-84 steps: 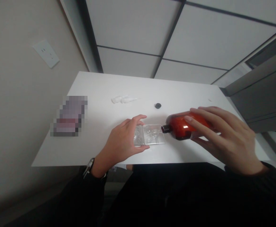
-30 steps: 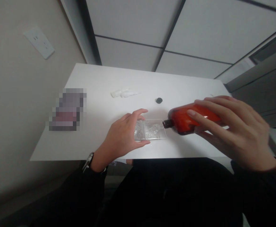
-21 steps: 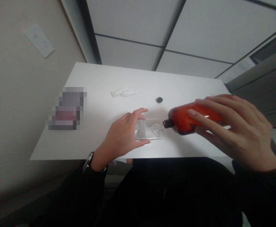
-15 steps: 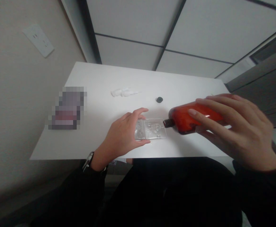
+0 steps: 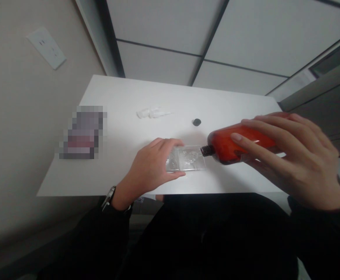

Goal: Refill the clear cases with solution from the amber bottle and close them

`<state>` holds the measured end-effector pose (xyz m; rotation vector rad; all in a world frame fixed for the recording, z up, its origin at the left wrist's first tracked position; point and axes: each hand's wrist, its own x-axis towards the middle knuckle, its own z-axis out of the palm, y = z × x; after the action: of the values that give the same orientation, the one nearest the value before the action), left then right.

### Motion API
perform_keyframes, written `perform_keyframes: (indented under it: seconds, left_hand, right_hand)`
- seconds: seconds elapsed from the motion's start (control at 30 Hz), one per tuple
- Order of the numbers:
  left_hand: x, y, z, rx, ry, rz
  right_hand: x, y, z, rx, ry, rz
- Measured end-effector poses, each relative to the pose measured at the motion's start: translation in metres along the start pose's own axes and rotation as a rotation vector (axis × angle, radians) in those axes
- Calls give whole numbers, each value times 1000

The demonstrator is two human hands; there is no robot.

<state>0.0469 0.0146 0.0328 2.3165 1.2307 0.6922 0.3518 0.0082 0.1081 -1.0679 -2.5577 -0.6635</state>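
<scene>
My left hand [image 5: 151,167] grips a clear plastic blister tray [image 5: 191,158] by its left part, with the fingers across the top and the thumb along the near edge. My right hand [image 5: 292,159] wraps around an amber plastic bottle [image 5: 230,144] lying almost level. The bottle's dark threaded neck [image 5: 205,150] points left, close to the tray's right end. Whether it touches the tray or anything comes out of it, I cannot tell.
A small black round cap [image 5: 197,122] and white translucent plastic pieces [image 5: 153,113] lie on the white table [image 5: 123,93]. A pixelated object [image 5: 82,132] stands at the left. A wall [image 5: 18,136] with a socket plate [image 5: 46,48] borders the left edge.
My left fingers have closed further over the tray. My right hand and the bottle have shifted slightly right, and the view has tilted so the table sits higher in the frame.
</scene>
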Motion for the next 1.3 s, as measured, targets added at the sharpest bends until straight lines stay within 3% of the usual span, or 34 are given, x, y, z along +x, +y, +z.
perform_keyframes:
  seconds: [0.27, 0.77, 0.97, 1.07, 1.2, 1.3]
  left_hand:
    - [2, 0, -1, 0, -5, 56]
    - [-1, 0, 1, -13, 14, -46]
    - [0, 1, 3, -50, 10, -48]
    - [-3, 0, -2, -78, 59, 26]
    - [-20, -14, -14, -149, 230, 12]
    - [-41, -28, -13, -318, 192, -35]
  right_hand:
    - [4, -2, -5, -31, -28, -27]
    - [5, 3, 1, -71, 41, -172]
    - [1, -4, 11, 49, -1, -31]
    - [-3, -8, 18, 86, -9, 28]
    - [-10, -14, 25, 109, 70, 97]
    - [-16, -23, 24, 178, 113, 209]
